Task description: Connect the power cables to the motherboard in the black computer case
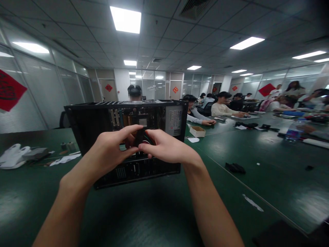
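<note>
An open black computer case (84,127) lies on its side on the green table (144,212), its circuit board and a silver power supply (175,122) showing inside. Both hands reach into the case over its middle. My left hand (113,151) has its fingers curled and pinched around a small dark part inside the case. My right hand (164,146) pinches the same dark part from the right, fingertips meeting those of the left. What the part is stays hidden behind the fingers.
White cloth and small parts (15,156) lie at the left. A small cardboard box (197,131) sits right of the case, black pieces (235,167) further right. Several other people sit at tables (223,108) behind. A water bottle (293,130) stands far right.
</note>
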Available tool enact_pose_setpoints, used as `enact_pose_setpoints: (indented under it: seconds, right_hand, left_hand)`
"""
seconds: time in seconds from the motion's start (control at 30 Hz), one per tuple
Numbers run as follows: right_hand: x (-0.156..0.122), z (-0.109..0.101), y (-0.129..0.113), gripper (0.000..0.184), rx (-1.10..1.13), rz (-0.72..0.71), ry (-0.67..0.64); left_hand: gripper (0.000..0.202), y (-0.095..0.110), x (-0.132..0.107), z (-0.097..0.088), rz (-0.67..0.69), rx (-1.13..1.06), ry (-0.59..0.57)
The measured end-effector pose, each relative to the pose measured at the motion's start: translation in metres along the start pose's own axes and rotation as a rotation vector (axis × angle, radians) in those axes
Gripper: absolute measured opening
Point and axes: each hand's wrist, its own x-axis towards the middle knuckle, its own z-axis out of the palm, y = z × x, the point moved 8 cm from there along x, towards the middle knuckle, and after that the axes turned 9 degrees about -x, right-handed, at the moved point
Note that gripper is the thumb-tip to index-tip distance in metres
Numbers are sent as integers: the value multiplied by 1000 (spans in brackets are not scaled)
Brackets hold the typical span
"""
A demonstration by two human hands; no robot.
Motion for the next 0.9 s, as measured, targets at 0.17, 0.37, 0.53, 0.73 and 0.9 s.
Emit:
enact_pose_setpoints:
  seconds: [0.17, 0.37, 0.53, 0.73, 0.9]
  right_hand:
    - [5, 3, 1, 11, 34, -1, 49]
    - [11, 7, 6, 13, 112, -4, 43]
    - [12, 10, 8, 15, 135, 39, 34]
    - [19, 10, 4, 9, -21, 7, 178]
    - [28, 13, 16, 14, 10, -2, 189]
  left_hand:
    - [50, -7, -1, 1, -18, 74, -16]
    - [48, -11, -4, 2, 3, 148, -19]
    - [48, -9, -4, 2, 30, 180, -15]
    - [47, -19, -3, 4, 9, 221, -43]
    - [46, -28, -1, 9, 39, 297, -32]
